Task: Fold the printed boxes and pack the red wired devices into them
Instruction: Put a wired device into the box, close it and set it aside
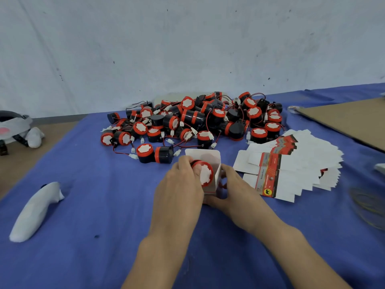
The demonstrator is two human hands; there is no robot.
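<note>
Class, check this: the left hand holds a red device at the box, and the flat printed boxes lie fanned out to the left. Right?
No: the head view shows the flat printed boxes fanned out to the right, beside the right hand. The rest holds.

White wrapped object [35,211], perhaps a controller, on blue cloth [93,263].

A table [89,261] draped in blue cloth [108,167] carries a heap of red wired devices [193,119] at the far side, a fan of flat printed boxes [302,163] to the right, a cardboard sheet [350,119] beyond them, and a white wrapped object [35,211] at left.
</note>
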